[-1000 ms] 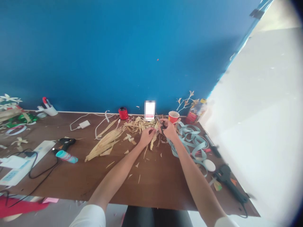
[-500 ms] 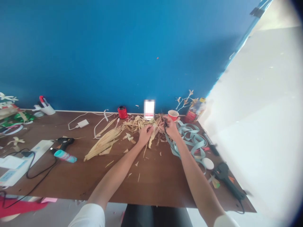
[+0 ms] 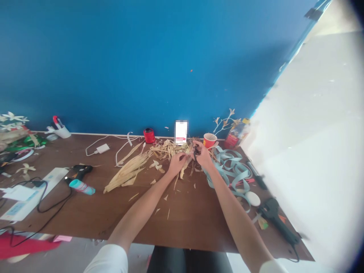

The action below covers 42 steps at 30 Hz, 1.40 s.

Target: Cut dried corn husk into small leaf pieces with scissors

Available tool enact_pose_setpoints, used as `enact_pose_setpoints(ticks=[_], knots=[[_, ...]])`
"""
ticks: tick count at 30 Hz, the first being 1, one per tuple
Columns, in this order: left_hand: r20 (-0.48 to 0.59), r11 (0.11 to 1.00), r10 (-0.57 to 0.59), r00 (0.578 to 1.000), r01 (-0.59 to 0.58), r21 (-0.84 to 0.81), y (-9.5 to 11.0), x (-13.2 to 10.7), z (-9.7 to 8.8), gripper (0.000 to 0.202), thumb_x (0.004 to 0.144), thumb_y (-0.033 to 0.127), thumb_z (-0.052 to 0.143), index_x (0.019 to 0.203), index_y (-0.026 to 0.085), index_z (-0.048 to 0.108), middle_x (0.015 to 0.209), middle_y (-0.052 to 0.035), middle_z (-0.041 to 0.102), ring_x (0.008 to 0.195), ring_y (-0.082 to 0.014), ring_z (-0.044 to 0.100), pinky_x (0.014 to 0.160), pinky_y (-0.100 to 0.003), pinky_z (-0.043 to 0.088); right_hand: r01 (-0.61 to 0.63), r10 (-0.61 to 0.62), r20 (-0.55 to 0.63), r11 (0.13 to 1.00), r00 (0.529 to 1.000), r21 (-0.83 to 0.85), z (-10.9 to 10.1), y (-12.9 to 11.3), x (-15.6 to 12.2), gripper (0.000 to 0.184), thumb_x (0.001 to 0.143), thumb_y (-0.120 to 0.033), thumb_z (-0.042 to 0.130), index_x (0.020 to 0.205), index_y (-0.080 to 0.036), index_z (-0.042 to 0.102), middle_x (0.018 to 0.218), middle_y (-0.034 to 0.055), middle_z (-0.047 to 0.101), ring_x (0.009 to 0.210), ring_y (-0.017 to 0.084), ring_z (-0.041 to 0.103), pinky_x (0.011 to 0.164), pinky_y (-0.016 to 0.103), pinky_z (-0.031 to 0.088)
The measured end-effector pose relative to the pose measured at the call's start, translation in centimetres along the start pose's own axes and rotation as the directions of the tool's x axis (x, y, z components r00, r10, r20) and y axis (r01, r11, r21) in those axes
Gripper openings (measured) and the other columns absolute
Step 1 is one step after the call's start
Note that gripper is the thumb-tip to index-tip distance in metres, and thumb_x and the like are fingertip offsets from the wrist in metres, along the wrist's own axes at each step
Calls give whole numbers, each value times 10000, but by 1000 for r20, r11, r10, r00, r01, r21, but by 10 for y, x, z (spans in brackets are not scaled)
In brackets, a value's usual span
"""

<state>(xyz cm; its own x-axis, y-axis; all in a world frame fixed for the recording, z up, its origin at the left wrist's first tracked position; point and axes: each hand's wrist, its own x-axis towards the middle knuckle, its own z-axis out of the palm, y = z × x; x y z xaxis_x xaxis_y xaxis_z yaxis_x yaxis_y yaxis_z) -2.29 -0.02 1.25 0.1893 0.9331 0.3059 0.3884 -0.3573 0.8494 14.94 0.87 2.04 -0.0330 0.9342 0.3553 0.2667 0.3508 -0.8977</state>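
Note:
My left hand [image 3: 177, 163] is closed in a pinch on a pale piece of dried husk, over the middle of the table. Close on its right, my right hand [image 3: 202, 154] grips dark-handled scissors [image 3: 196, 150]; their blades are too small to make out, near the left fingertips. Behind and beneath both hands lies a heap of dried husk strips [image 3: 167, 148]. A long bundle of straw-coloured husks [image 3: 126, 174] lies to the left, with a small petal-shaped husk piece [image 3: 156, 165] between it and my left hand.
A red paper cup [image 3: 209, 141], tangled light-blue ribbon [image 3: 233, 167] and a dark glue gun [image 3: 277, 220] are on the right. A lit phone [image 3: 181, 132] stands by the wall near a red round object [image 3: 148, 135]. Leftward lie a power strip [image 3: 36, 195] and a turquoise roll [image 3: 82, 187].
My right hand has turned slightly and come closer to the left fingertips with the scissors. My left hand still pinches. The whole view has shifted a little.

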Motion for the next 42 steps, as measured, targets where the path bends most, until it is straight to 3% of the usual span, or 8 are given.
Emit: enact_pose_setpoints(ticks=[8, 13, 18, 28, 42], knots=[[22, 999, 45, 999, -45, 5, -4, -1, 1, 216, 847, 316, 518, 813, 164, 667, 734, -19, 651, 676, -144, 572, 657, -255, 437, 9, -9, 31, 1000, 999, 29, 4, -7, -2, 653, 676, -192, 618, 1315, -208, 484, 782, -5, 620, 721, 155, 593, 717, 299, 499], [18, 995, 65, 998, -66, 73, -2, -1, 2, 132, 780, 209, 526, 721, 167, 637, 709, -10, 629, 679, -139, 547, 680, -257, 432, 44, -34, 109, 995, 993, -86, 3, -17, -6, 629, 681, -188, 603, 1303, -200, 511, 736, -10, 616, 697, 147, 577, 683, 274, 478], [15, 993, 68, 998, -69, 96, -2, -3, 3, 140, 768, 202, 523, 676, 166, 622, 708, -7, 623, 678, -135, 539, 685, -257, 431, 56, -45, 141, 996, 989, -75, 5, -18, -6, 639, 667, -182, 601, 1297, -179, 494, 744, -12, 612, 704, 142, 578, 721, 287, 481], [-50, 997, 65, 997, -63, 55, 2, -3, -1, 143, 750, 162, 505, 644, 158, 602, 649, -1, 581, 637, -128, 512, 631, -243, 388, 9, -2, 111, 998, 994, -69, 12, -23, -8, 725, 656, -124, 553, 1360, -208, 402, 741, -14, 620, 745, 160, 616, 755, 299, 495], [-54, 998, 57, 997, -55, 34, 3, -4, -1, 152, 755, 187, 505, 621, 169, 573, 651, 3, 580, 631, -124, 512, 635, -242, 393, 18, -10, 57, 989, 998, -149, 7, -10, -6, 741, 643, -121, 526, 1367, -217, 401, 749, -13, 626, 788, 193, 647, 773, 320, 505]])
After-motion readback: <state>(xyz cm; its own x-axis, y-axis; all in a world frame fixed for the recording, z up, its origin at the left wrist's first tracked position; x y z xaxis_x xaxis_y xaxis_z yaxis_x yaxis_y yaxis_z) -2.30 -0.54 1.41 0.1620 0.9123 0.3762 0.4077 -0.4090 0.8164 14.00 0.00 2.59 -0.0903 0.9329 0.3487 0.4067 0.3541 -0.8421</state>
